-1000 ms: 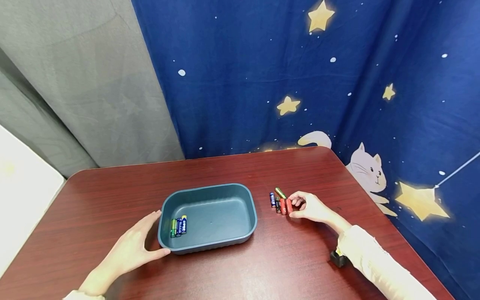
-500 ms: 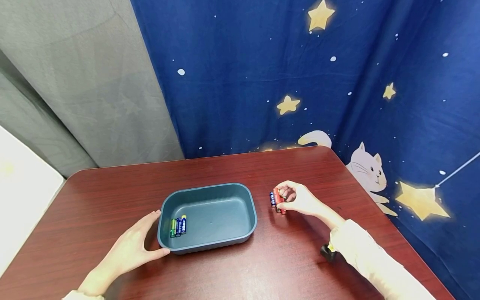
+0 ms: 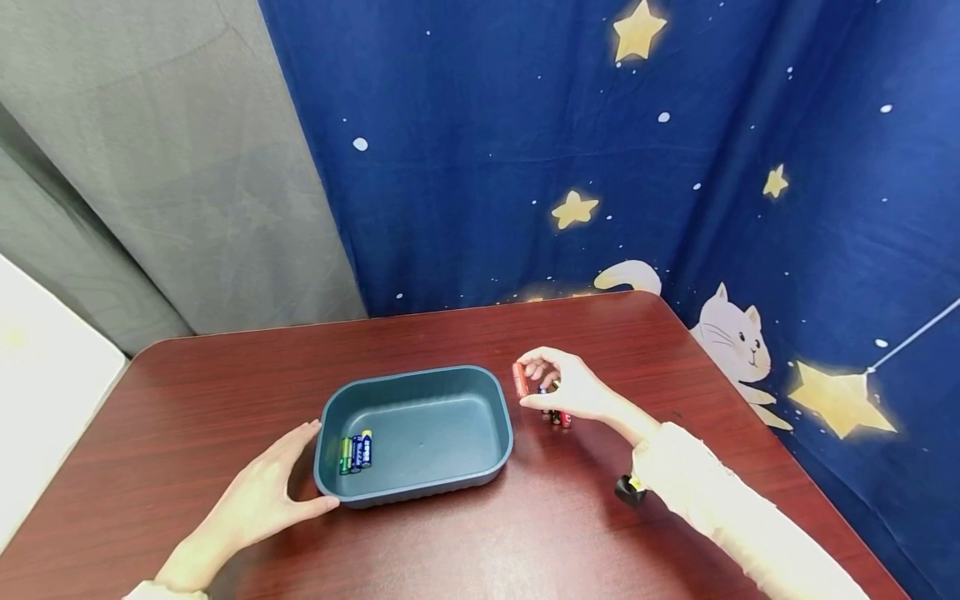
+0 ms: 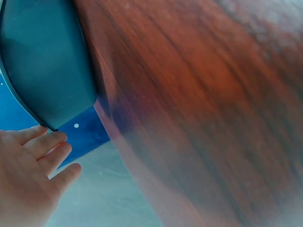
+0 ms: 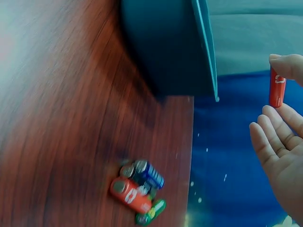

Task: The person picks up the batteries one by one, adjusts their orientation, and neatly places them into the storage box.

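A red battery (image 3: 521,380) is pinched end to end between the thumb and finger of my right hand (image 3: 567,386), raised just right of the blue-green bin (image 3: 420,487). In the right wrist view the same red battery (image 5: 277,88) stands upright between thumb and fingertip. Below that hand lie a red battery (image 5: 131,196), a blue battery (image 5: 150,174), a green battery (image 5: 151,213) and a dark one. Fingertips and thumb of my left hand (image 3: 258,487) touch the bin's left end, fingers extended. Three batteries (image 3: 356,454), green and blue, lie side by side inside at the left.
The bin stands on a dark red wooden table (image 3: 247,375). A blue star-patterned curtain (image 3: 480,167) and a grey curtain (image 3: 172,167) hang behind the table's far edge. A white surface (image 3: 52,392) borders it on the left.
My right hand has picked up the rightmost red battery from the group and carried it leftward toward the bin. The left hand and the bin stay in place.
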